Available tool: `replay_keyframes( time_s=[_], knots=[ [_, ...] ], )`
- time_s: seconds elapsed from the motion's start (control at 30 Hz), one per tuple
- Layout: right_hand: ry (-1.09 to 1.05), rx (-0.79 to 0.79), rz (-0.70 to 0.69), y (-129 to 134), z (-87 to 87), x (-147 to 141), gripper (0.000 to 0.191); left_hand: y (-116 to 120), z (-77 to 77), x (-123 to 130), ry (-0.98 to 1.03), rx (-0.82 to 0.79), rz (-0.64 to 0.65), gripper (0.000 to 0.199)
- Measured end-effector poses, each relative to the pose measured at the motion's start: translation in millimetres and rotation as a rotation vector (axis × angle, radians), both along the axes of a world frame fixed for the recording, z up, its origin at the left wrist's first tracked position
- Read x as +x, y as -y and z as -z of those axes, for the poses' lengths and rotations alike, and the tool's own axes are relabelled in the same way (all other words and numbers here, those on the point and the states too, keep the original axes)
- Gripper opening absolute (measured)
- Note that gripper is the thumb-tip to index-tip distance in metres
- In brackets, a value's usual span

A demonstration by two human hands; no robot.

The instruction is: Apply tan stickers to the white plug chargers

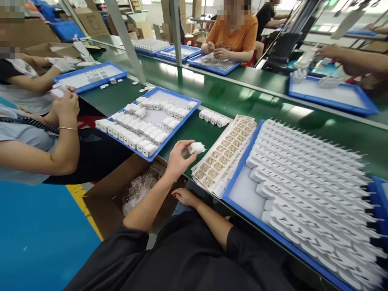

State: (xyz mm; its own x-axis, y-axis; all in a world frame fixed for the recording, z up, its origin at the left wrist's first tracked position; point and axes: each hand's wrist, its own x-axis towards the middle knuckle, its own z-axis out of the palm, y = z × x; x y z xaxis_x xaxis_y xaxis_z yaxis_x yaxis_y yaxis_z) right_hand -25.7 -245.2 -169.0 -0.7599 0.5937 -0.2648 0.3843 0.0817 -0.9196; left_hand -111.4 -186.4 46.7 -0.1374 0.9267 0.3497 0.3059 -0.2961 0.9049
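Left grip (178,159) has a white block (197,148) pinched between thumb and fingertips, over the near edge of the green counter (169,150). Block sits at 3 o'clock from that palm, long axis roughly 9-to-3, far end blurred, so can't read its detail.

Key relation: sticker sheets (222,155) start just beside the block, toward 3–4 o'clock, their long axis about 1-to-7, so block lies across it. Left grip is the nearer one. Right grip (184,197) is lower, 6–7 o'clock from block, fingers half curled; can't tell if it's empty.

From block: four-block row (214,117) at 1, left tray (173,139) at 10, right tray (235,178) at 4.
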Motion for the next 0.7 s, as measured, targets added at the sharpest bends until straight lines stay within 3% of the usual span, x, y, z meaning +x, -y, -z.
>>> replay_keyframes(
  time_s=[0.13,0.27,0.43,0.57,0.7],
  knots=[
    [-0.006,0.100,0.002,7,-16.9,33,0.032,-88,-7.2,44,-0.330,-0.036,0.000,0.036],
    [0.036,0.168,0.076,18,-35.3,78,0.021,-128,4.6,55,-0.405,-0.126,-0.016,0.029],
    [0.100,0.194,0.146,43,-72.3,131,0.031,-127,18.1,40,-0.499,-0.218,-0.024,0.039],
    [0.036,0.221,0.113,65,-131.9,155,0.032,-108,8.1,49,-0.536,-0.137,0.015,0.047],
    [-0.070,0.276,0.101,81,-195.3,167,0.033,-75,-2.3,77,-0.670,-0.043,0.248,0.049]
  ],
)
